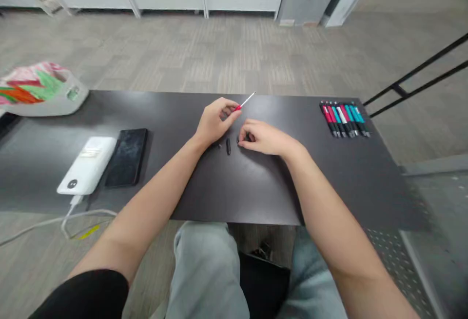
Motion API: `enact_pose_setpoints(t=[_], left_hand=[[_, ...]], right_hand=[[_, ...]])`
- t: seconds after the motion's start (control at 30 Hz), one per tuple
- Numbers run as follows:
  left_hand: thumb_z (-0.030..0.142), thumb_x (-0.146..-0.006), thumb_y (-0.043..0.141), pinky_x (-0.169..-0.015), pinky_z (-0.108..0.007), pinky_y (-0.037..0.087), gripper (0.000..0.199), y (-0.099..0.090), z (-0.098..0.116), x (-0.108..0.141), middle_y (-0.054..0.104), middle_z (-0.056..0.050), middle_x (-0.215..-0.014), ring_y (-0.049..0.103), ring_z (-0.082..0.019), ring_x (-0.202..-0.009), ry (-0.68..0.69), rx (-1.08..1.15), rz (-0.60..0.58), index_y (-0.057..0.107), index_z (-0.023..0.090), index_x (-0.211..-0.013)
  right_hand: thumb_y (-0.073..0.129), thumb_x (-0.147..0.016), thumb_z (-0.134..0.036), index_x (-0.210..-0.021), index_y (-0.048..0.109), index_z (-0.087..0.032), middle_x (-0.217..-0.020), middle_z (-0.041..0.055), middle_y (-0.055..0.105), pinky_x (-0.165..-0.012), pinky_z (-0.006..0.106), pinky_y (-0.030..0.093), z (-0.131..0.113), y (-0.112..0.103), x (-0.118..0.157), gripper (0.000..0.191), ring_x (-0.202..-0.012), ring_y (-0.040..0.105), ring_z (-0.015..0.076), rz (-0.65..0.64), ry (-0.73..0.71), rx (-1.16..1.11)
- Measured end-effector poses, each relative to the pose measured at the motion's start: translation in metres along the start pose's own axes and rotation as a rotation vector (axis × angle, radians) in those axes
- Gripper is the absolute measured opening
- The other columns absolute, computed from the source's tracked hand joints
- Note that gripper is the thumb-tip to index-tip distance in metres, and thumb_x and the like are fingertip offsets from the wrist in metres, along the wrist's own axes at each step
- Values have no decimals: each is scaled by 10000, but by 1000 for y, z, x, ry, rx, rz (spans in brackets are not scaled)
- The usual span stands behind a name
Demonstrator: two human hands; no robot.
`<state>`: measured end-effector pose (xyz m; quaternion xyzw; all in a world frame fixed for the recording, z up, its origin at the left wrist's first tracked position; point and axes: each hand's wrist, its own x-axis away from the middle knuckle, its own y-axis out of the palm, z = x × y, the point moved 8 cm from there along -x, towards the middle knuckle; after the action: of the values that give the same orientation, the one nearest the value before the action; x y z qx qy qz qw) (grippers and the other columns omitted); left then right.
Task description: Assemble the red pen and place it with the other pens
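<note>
My left hand is closed around the red barrel of a disassembled pen, and a thin pale refill points up and right out of it. Most of the barrel is hidden by the fingers. To its right, my right hand pinches a tiny dark piece near the tabletop, too small to name. Between the hands a short black pen grip lies on the dark table. Beside it, close to the left wrist, is a very small part whose kind I cannot make out.
A row of several red, teal and white pens lies at the table's right end. On the left are a black phone, a white power bank with a cable, and a white basket of colourful packets.
</note>
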<state>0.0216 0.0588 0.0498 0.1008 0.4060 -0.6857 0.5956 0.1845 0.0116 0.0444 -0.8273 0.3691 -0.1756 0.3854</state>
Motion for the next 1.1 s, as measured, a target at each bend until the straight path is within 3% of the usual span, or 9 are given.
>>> enact_pose_setpoints(t=[0.2,0.33,0.53,0.7,0.8,0.97,1.1], left_hand=[[221,-1061,851,-800,-321,629,97,-1,-4,-1,884,-39,-1084,800,-187,-885,-36,-30,-1,855,241,-1156],[224,-1063,853,-796,-317,622,91,0,-7,-2,873,-39,-1087,791,-186,-885,-60,-43,-2,855,240,-1152],[198,-1055,862,-792,-304,618,104,1,-8,-2,873,-35,-1081,795,-179,-885,-60,-47,-4,858,234,-1152],[202,-1066,868,-808,-310,625,109,1,-5,-1,871,-36,-1077,797,-179,-881,-14,-27,-3,864,237,-1169],[245,-1077,870,-810,-321,624,79,1,-3,-1,867,-39,-1063,794,-191,-889,-4,-34,-14,873,244,-1156],[314,-1088,850,-813,-349,618,92,2,0,-2,857,-44,-1039,760,-208,-867,-8,-50,-54,897,259,-1145],[334,-1081,842,-830,-372,614,109,4,2,-1,842,-47,-1011,734,-221,-860,0,-56,-92,905,262,-1135]], right_hand=[[976,-930,-437,-1099,708,-272,-1126,95,758,-912,470,616,14,-8,1,357,-987,695,320,148,14,-8],[1035,-893,-554,-1111,798,-253,-1164,100,753,-864,443,604,22,-18,6,441,-940,685,293,128,23,-67],[912,-1027,-554,-1031,868,-264,-1145,107,764,-891,471,608,21,-12,4,293,-892,707,287,55,1,-98],[872,-1057,-662,-964,778,-283,-983,96,804,-892,506,623,23,-14,4,402,-855,733,316,97,58,-180],[871,-1056,-670,-1027,763,-289,-902,52,809,-857,480,638,30,-31,12,397,-810,747,294,219,120,-268],[892,-1019,-613,-1123,823,-285,-1027,57,830,-775,436,659,50,-75,29,351,-826,742,252,569,142,-291],[893,-1009,-715,-1220,831,-305,-1135,68,826,-712,416,666,66,-89,35,465,-825,736,234,701,138,-356]])
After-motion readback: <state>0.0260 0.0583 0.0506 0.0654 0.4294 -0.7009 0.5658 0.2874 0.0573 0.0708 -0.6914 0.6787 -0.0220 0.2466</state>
